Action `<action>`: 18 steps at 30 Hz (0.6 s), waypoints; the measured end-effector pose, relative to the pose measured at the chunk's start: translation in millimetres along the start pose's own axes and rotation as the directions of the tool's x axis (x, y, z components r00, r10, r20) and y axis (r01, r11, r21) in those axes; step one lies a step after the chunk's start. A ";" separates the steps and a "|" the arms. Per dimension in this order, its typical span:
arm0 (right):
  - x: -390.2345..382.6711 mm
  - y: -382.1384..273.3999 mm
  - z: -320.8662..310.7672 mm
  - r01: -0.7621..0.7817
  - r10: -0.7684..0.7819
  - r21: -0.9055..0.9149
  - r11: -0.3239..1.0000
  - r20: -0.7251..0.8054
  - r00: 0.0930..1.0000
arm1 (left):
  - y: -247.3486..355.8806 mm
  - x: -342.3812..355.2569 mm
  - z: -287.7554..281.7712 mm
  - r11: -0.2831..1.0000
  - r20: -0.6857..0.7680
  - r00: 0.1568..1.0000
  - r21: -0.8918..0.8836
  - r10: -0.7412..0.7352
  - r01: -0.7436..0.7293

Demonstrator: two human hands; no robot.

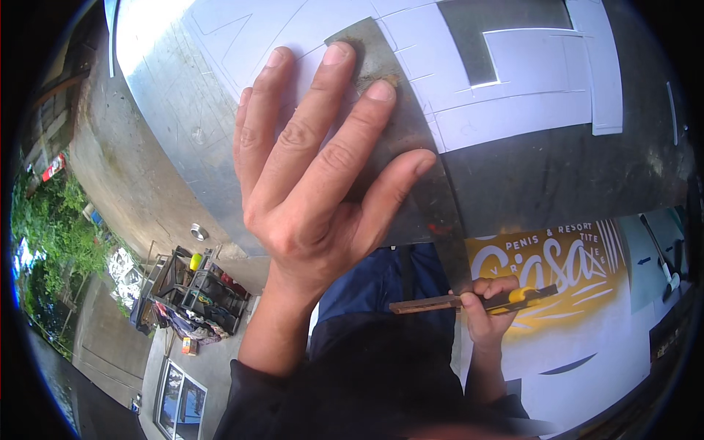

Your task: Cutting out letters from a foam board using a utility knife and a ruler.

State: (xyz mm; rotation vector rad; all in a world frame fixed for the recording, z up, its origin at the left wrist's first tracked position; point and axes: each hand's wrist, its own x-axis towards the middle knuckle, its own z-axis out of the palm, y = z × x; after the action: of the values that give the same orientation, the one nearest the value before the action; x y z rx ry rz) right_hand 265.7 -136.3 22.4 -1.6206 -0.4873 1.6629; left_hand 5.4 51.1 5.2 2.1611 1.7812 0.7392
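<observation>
My left hand (308, 165) lies flat with its fingers spread. It presses on a worn metal T-square (438, 194) and on a white paper sheet (414, 44) marked with lines and cuts. The blade of the square slants across the sheet toward me. Its brown crosspiece hangs past the near edge of the dark metal work surface (557, 172). At that end, my right hand (485, 312) is closed on the crosspiece, and a yellow and black utility knife (524, 295) is held in the same fingers. The knife's tip cannot be made out.
A rectangular opening (463, 55) in the paper shows the dark surface below. A yellow and white printed sign (572, 275) lies lower right. Farther left are a concrete floor (136, 139), a cluttered rack (202, 293) and green plants (51, 227).
</observation>
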 end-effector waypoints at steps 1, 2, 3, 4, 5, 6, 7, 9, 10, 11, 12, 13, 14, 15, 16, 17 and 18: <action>0.0 1.0 -1.1 0.001 -0.001 -0.001 1.000 0.004 1.000 | 0.3 -0.5 0.3 1.000 0.004 1.000 0.003 0.002 -0.002; 0.1 2.0 -2.5 0.005 -0.005 -0.006 1.000 0.002 1.000 | 0.7 -0.8 0.6 1.000 0.008 1.000 0.006 0.004 -0.004; 0.7 2.5 -3.5 0.009 -0.009 -0.010 1.000 0.001 1.000 | 1.4 -0.8 0.8 1.000 0.005 1.000 0.009 0.003 -0.003; 1.1 2.0 -3.0 0.009 -0.009 -0.011 1.000 0.004 1.000 | 2.0 -0.6 0.6 1.000 0.011 1.000 0.013 0.001 -0.001; 1.6 1.1 -2.2 0.004 -0.004 0.010 1.000 -0.004 1.000 | 2.3 -0.3 0.4 1.000 0.017 1.000 0.016 -0.001 0.001; 2.0 0.6 -1.8 -0.002 0.002 0.031 1.000 -0.012 1.000 | 2.2 -0.2 0.4 1.000 0.016 1.000 0.018 -0.002 0.002; 2.1 1.1 -2.5 -0.002 0.003 0.032 0.999 -0.010 1.000 | 2.0 -0.2 0.3 1.000 0.017 1.000 0.020 0.002 -0.002; 2.4 2.3 -4.3 0.003 -0.003 0.000 1.000 0.001 1.000 | 1.4 -0.4 0.3 1.000 0.020 1.000 0.024 0.005 -0.006; 2.9 2.0 -3.7 0.001 -0.001 0.001 1.000 0.003 1.000 | 1.0 -0.7 0.4 1.000 0.020 1.000 0.027 0.008 -0.008; 3.8 1.0 -2.3 -0.006 0.006 0.014 1.000 0.002 1.000 | 0.6 -1.1 0.4 0.999 0.021 1.000 0.031 0.010 -0.010; 2.4 -1.4 -2.0 0.000 0.000 0.020 1.000 -0.005 1.000 | 1.8 -1.0 -0.1 1.000 0.010 1.000 0.023 0.013 -0.014; 2.6 -0.3 -2.7 -0.001 0.001 0.021 1.000 -0.003 1.000 | 1.3 -1.0 0.3 1.000 0.012 1.000 0.023 0.016 -0.017; 2.3 1.5 -4.0 0.004 -0.004 0.010 1.000 -0.010 1.000 | 0.9 -0.9 0.5 1.000 0.013 1.000 0.024 0.020 -0.020; 2.2 2.4 -4.7 0.008 -0.008 -0.001 1.000 -0.016 1.000 | 1.0 -0.6 0.5 0.999 0.013 1.000 0.025 0.020 -0.020; 2.3 2.4 -4.6 0.008 -0.008 -0.001 1.000 -0.016 1.000 | 1.6 -0.4 0.5 0.999 0.016 1.000 0.030 0.016 -0.017; 2.4 2.2 -4.4 0.001 -0.001 0.014 1.000 -0.018 1.000 | 1.9 -0.1 0.6 0.999 0.018 1.000 0.034 0.013 -0.014; 2.5 2.0 -4.2 -0.006 0.006 0.028 1.000 -0.021 1.000 | 1.6 -0.1 0.8 0.999 0.018 1.000 0.034 0.013 -0.014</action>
State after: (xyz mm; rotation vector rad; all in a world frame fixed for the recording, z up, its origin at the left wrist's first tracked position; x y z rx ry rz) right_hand 269.5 -136.7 18.7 -1.6194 -0.4470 1.6479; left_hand 7.1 50.8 5.3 2.1965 1.7847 0.6958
